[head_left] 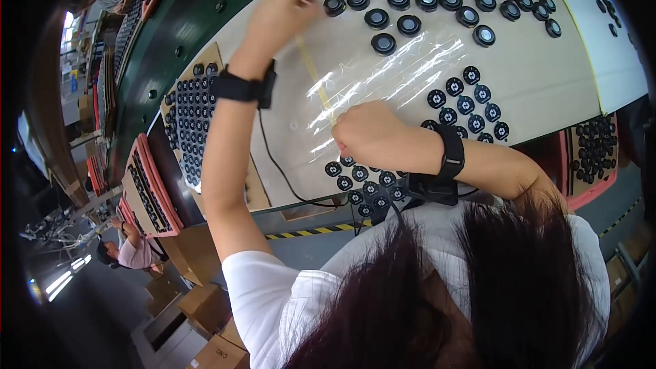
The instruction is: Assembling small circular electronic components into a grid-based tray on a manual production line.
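My left hand (283, 17) reaches to the far left of the work table (540, 85), at the edge of a large group of black round parts with pale grey centres (484, 35). Its fingers are curled but smeared by motion, so any hold on a part is unclear. Closer to my body, my right hand (370, 133) is closed, its back turned up; whatever the fingers hold is hidden. Just below it lie black discs with a white mark (359, 173), in rows. Similar marked discs (465, 105) sit in rows to its right. Both wrists wear black bands.
A board of black round parts (195, 113) stands at the left, beside a green conveyor belt (167, 61). A black cable (273, 158) runs from my left wristband across the table. At the right is a pink-edged tray of black parts (593, 154). Other people work at far left.
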The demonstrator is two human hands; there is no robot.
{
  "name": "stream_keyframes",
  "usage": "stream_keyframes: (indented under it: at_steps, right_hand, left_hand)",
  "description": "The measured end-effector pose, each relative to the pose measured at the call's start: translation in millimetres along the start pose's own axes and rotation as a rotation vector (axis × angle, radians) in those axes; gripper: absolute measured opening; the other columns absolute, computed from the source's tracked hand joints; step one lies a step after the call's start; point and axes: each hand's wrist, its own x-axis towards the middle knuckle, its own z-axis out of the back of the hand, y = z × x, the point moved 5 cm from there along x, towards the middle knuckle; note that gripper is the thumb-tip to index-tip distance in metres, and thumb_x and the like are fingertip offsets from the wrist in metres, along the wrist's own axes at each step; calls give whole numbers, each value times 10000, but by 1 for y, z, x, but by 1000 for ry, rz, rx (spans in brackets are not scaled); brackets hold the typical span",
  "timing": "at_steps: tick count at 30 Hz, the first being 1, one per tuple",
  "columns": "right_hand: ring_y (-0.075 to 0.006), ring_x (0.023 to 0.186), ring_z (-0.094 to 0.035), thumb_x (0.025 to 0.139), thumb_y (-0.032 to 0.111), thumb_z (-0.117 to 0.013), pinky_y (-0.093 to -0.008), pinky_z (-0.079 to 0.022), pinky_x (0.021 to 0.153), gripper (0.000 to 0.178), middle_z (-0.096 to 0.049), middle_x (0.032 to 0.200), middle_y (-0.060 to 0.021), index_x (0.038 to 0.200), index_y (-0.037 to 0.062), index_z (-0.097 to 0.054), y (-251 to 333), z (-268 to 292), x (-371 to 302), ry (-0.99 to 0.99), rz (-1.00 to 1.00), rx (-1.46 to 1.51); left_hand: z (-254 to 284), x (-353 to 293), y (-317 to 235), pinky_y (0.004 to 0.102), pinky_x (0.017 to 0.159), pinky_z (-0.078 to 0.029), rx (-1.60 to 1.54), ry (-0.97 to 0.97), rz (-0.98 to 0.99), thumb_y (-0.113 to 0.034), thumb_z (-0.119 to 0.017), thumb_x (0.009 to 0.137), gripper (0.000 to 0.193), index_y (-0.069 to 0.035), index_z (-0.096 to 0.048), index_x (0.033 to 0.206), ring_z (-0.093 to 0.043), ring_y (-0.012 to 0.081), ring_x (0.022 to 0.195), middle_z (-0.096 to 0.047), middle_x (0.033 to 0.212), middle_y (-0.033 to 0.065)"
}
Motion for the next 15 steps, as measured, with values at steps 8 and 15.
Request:
stream_keyframes:
  at_steps: [8,15]
  right_hand:
    - [-285,725,-575,649,145,-621,-372,-443,622,92,-597,720,-115,665,56,-606,11,-2,6,137,53,-10]
    - [-233,731,-584,703,132,-611,-314,-447,651,97,-600,737,-92,723,39,-592,2,7,5,366,56,471]
  left_hand:
    - [-45,-23,-88,305,571,-434,314,217,-277,-193,-613,730,316,-66,-501,997,-568,173,655,-570,720,78]
    - [-14,-35,-80,282,598,-455,-473,232,-47,-71,-603,737,322,-40,-484,1034,-582,140,720,-589,808,83]
